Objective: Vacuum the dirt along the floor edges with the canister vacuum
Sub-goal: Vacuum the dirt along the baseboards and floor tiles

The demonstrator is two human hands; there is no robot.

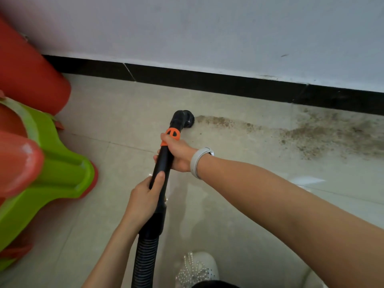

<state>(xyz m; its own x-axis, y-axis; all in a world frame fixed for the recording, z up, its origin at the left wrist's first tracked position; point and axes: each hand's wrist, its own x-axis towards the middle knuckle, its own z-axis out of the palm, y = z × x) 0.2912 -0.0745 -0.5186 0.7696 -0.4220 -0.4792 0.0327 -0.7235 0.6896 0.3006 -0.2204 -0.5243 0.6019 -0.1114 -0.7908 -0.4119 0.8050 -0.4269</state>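
A black vacuum wand [161, 167] with an orange collar [172, 134] runs up the middle of the view. Its round brush nozzle [184, 119] sits on the beige tiled floor, at the left end of a trail of brown dirt [307, 134] that widens to the right below the black skirting [207, 82]. My right hand [178, 154], a pale band on its wrist, grips the wand just below the collar. My left hand [143, 200] grips the wand lower down, above the ribbed black hose [145, 258]. The canister itself is out of view.
Stacked red and green plastic stools [41, 159] fill the left side, close to the wand. A white wall [207, 28] rises above the skirting. A white beaded shoe [197, 269] stands on the floor at the bottom centre.
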